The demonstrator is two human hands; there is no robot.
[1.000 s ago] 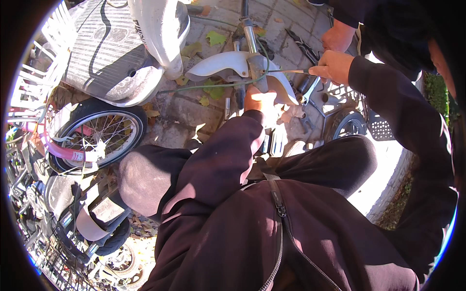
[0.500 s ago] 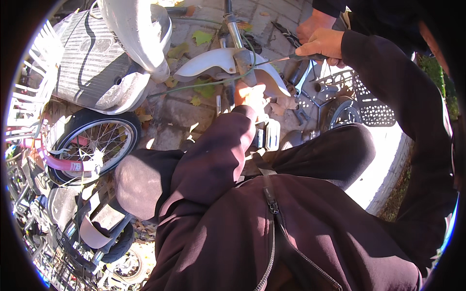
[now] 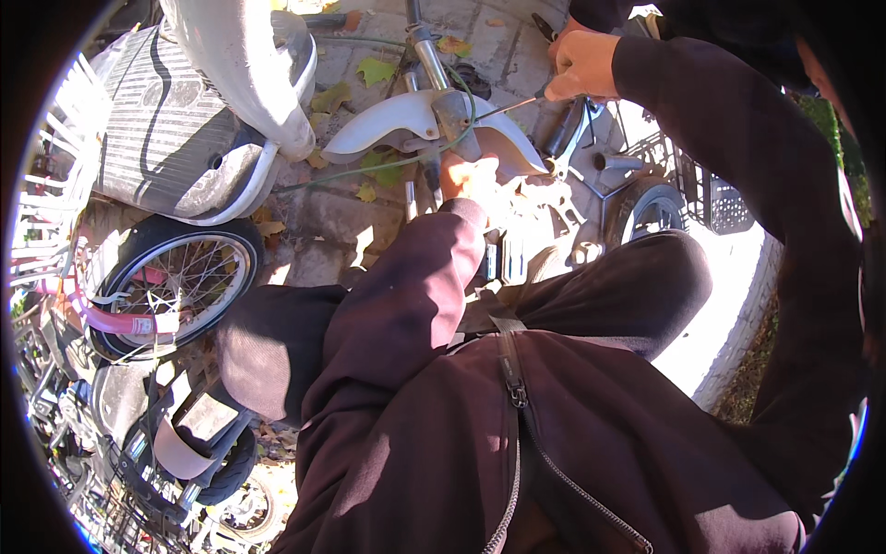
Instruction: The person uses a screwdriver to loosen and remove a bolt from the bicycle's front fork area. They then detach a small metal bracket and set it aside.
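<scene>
A metal fork assembly (image 3: 426, 51) with a white mudguard (image 3: 369, 125) lies before me, a thin green cable (image 3: 332, 175) running across it. My left hand (image 3: 469, 180) is closed around the lower end of the fork's tube, below the grey bracket (image 3: 452, 118). My right hand (image 3: 581, 66) is closed on the handle of a screwdriver (image 3: 512, 104), whose shaft reaches left to that bracket by the mudguard. The tip is too small to make out exactly.
A scooter body (image 3: 166, 111), a spoked wheel (image 3: 189, 323) and heaped bike parts (image 3: 74, 415) crowd my left. Spanners, tubes (image 3: 618, 162), a small wheel (image 3: 646, 208) and a perforated basket (image 3: 729, 208) lie right. A person's dark sleeve (image 3: 600, 14) shows behind my right hand, over paving (image 3: 498, 42).
My right hand has moved up and left with the screwdriver, now tilted more steeply, and covers much of the other person's hand. The fork appears higher and farther left in the picture.
</scene>
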